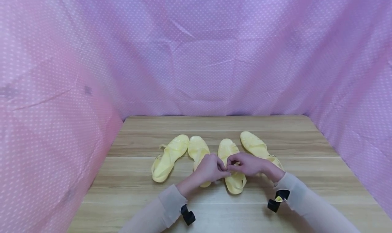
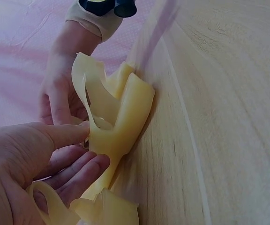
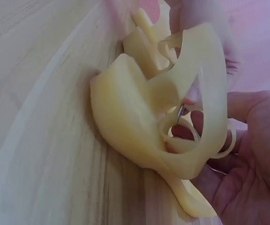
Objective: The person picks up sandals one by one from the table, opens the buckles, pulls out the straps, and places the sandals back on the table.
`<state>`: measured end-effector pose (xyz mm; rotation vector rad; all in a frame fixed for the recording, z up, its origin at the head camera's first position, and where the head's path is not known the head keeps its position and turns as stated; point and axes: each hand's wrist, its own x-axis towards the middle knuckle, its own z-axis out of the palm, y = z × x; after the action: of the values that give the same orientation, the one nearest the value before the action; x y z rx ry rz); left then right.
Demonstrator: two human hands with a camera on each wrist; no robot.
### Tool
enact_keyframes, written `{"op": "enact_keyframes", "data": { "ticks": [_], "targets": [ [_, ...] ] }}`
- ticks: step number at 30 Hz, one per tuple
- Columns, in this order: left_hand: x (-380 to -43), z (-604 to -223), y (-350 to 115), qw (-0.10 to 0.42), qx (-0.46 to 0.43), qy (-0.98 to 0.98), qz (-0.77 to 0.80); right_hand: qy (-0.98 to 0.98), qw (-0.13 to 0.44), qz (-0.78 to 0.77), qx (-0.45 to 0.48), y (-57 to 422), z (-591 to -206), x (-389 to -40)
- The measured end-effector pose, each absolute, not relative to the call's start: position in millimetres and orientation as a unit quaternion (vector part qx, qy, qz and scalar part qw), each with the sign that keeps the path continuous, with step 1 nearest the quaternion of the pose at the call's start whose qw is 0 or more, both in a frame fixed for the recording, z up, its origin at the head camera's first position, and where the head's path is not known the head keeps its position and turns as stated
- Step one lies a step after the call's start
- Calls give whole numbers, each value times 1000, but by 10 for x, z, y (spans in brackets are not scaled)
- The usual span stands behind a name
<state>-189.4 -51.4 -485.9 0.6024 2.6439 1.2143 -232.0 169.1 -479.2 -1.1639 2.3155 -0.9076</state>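
A pale yellow sandal [image 1: 235, 186] lies sole-down on the table, right of the middle, toe pointing away. Both hands meet over its ankle strap. My left hand [image 1: 211, 168] comes from the left and pinches the strap between thumb and fingers. On the other side, my right hand [image 1: 247, 164] pinches the strap too, with its fingers bent. A small metal buckle [image 3: 180, 114] shows between the fingertips in the right wrist view. The strap [image 3: 214, 93] stands up in a loop above the heel. My fingers partly hide the strap's end.
Close to my left forearm is a second yellow sandal [image 1: 197, 146], partly covered by the hand. Another sandal [image 1: 171, 154] lies slanted at the far left, and one more [image 1: 254, 144] reaches behind my right wrist. Pink dotted cloth [image 1: 202, 73] surrounds the wooden table [image 1: 137, 192].
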Motion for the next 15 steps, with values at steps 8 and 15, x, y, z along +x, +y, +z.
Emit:
{"op": "enact_keyframes", "data": {
  "ticks": [8, 15],
  "targets": [
    [-1845, -4676, -587, 23, 199, 918, 343, 840, 152, -360, -377, 1494, -4765, -2201],
    [-1856, -4560, -613, 74, 213, 901, 370, 817, 171, -393, -385, 1574, -4750, -2170]
  ]
}}
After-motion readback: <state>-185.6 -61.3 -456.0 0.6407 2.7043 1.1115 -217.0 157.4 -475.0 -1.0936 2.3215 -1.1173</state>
